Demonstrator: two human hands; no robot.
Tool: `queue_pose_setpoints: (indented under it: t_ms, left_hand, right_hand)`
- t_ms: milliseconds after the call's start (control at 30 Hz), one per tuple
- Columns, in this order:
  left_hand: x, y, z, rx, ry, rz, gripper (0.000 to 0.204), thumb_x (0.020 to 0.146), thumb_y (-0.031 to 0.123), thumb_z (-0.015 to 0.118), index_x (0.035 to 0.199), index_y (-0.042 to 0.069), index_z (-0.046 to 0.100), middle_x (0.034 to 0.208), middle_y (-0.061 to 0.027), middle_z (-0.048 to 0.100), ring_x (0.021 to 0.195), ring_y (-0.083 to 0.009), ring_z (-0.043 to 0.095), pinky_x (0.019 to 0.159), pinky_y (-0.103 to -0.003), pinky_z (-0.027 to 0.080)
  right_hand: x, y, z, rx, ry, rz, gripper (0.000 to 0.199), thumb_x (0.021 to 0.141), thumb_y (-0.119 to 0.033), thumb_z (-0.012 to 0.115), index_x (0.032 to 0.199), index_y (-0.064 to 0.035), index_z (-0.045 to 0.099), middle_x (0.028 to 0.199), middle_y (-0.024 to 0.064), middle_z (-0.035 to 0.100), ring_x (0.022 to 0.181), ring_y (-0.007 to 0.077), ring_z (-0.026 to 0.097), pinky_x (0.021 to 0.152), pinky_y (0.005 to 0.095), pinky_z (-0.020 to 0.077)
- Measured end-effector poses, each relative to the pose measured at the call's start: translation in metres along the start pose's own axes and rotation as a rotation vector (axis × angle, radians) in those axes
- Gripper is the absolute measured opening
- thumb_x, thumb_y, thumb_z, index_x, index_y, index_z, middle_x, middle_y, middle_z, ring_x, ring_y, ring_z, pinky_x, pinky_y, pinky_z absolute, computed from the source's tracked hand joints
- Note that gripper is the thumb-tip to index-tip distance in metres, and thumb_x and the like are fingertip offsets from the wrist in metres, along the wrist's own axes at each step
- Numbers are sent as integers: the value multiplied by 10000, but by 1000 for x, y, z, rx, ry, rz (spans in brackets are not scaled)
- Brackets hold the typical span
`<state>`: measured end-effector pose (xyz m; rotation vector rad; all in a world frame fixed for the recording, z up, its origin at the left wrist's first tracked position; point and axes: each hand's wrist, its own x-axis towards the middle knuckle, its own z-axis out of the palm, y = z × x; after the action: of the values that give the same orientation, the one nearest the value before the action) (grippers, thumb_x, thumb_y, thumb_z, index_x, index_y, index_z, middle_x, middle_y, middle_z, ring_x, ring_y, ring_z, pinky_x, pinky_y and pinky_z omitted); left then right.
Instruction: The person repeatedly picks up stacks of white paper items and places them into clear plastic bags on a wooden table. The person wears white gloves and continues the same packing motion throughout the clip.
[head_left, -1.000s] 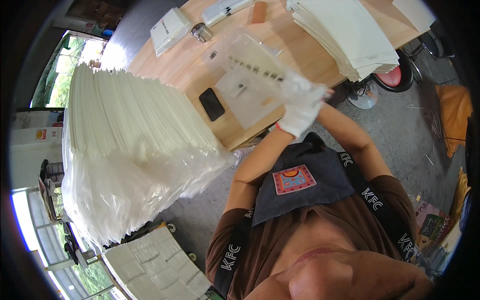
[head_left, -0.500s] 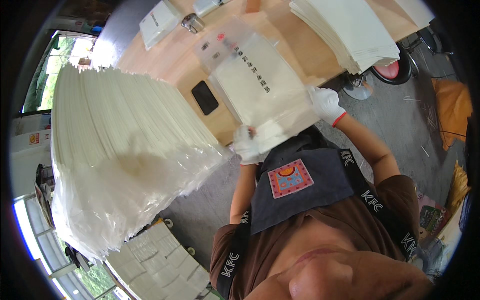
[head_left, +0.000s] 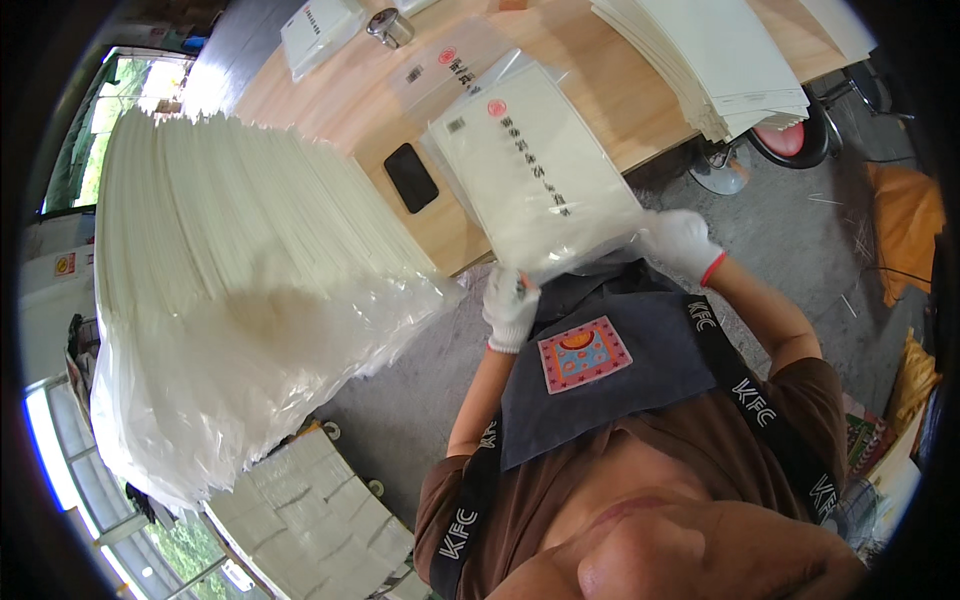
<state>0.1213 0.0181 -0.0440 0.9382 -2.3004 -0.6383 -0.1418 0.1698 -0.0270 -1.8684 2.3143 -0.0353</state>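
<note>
A stack of cream paper sheets (head_left: 560, 150) lies in a clear plastic bag (head_left: 575, 250), with dark printing and a red round mark showing on its upper face. At the bag's near left corner, my left hand (head_left: 512, 305), in a white knitted glove, is closed on the plastic. My right hand (head_left: 682, 245), gloved in white with a red cuff, pinches the bag's near right corner; its fingertips are blurred. The bag's near edge hangs over the table edge. Under its far end lies another clear printed bag (head_left: 430, 75).
Left of the bag, a black phone (head_left: 411, 178) lies on the wooden table (head_left: 330, 110). A tall plastic-wrapped stack of pale sheets (head_left: 230, 230) stands at left. Farther off are a metal cup (head_left: 390, 28), a white packet (head_left: 322, 35) and a pile of white sheets (head_left: 715, 60).
The bagged stack has shifted right and toward me, and its loose near end looks shorter. Both hands have moved right and nearer. A red mark now shows on the stack's face.
</note>
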Motion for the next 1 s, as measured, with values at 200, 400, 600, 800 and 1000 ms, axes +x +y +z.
queue_pose_setpoints:
  t_ms: [200,400,600,800,1000]
  left_hand:
    - [-86,-83,-1,-249,-337,-93,202,649,48,620,821,81,518,750,-90,513,679,-242,541,580,-358,454]
    - [-34,-82,29,-569,-289,-843,396,870,413,588,1000,39,613,883,-74,624,842,-161,559,750,-309,451]
    - [107,84,-89,-160,-280,-30,267,899,278,534,825,22,537,709,-142,506,667,-296,538,628,-375,427]
    - [113,193,-239,381,25,595,160,765,149,662,912,117,606,889,-99,584,711,-253,618,545,-346,470]
    - [111,211,-386,419,1137,141,451,925,280,472,1221,-53,540,1107,-149,595,965,-202,573,869,-259,428]
  right_hand:
    - [-48,11,15,76,-650,-12,205,827,-168,524,861,-32,672,860,165,677,859,290,671,671,445,538]
    - [28,54,64,698,31,406,403,926,-377,457,1027,-14,599,938,148,659,852,300,639,748,398,479]
    - [62,-21,85,2128,-180,222,433,920,-373,541,1189,-35,516,1069,36,606,935,173,583,774,326,480]
    - [125,-75,-71,2188,-282,-232,514,928,-347,529,1304,-4,453,1260,82,540,1146,160,519,956,317,420]
    - [217,-160,-286,1714,-105,-722,365,909,-358,560,943,0,627,767,20,615,654,75,567,584,233,473]
